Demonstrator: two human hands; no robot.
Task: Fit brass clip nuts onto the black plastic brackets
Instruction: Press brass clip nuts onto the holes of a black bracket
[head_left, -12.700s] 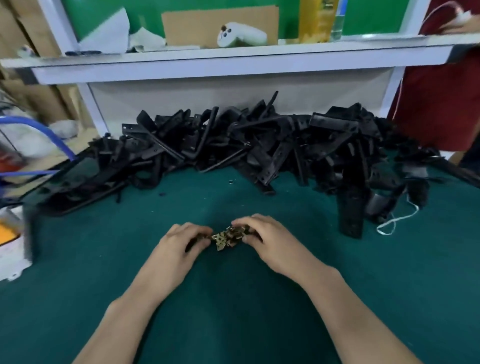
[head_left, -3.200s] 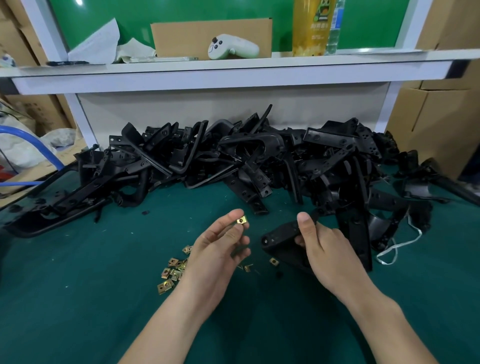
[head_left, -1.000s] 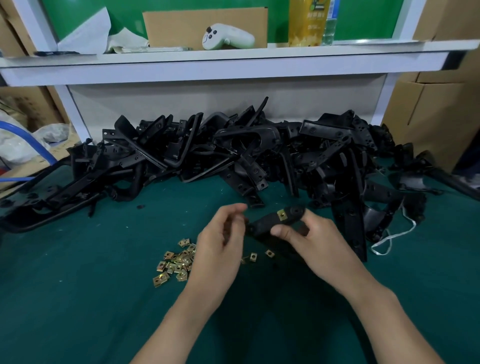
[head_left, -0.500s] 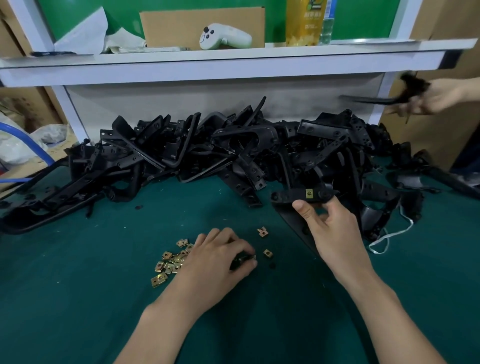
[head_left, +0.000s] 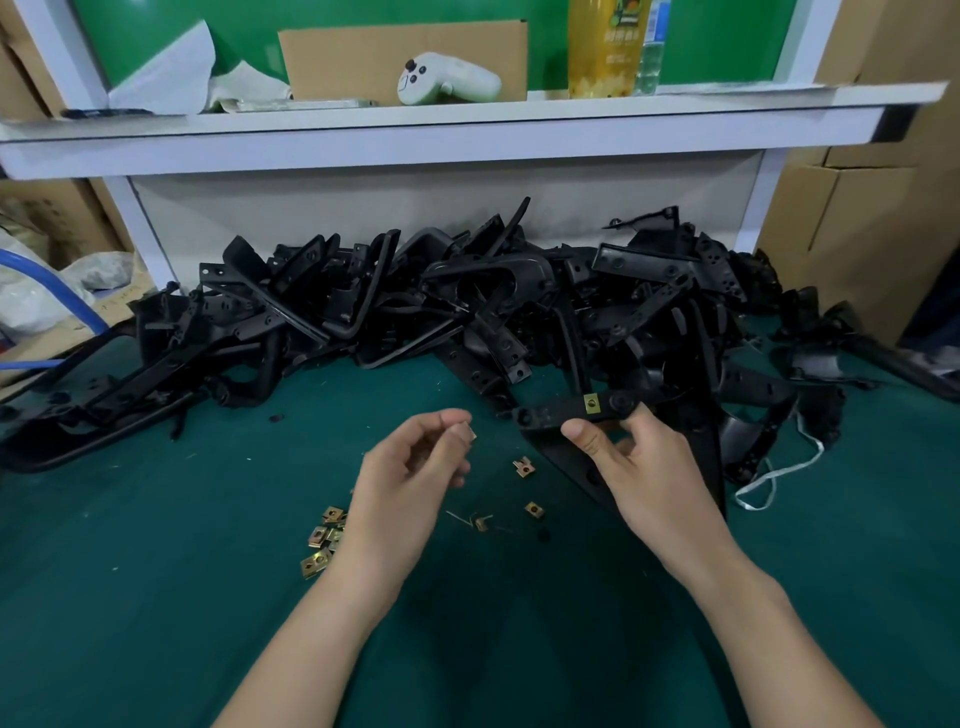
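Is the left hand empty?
No, the left hand pinches a brass clip nut between its thumb and fingertip.

We see only a pale sliver of the clip nut (head_left: 471, 434) pinched in the left grip (head_left: 410, 473); the fingertips cover the rest. The right grip (head_left: 644, 473) hides the lower run of the held bracket (head_left: 550, 410), and we cannot tell how its fingers lie behind it. The left grip and its wrist cover part of the heap of loose clip nuts (head_left: 322, 538). In the bracket pile (head_left: 467, 301) we cannot separate one piece from another. The top edge cuts off the yellow bottle (head_left: 602, 52), its label too blurred to read; the left edge cuts the blue hose (head_left: 31, 264).
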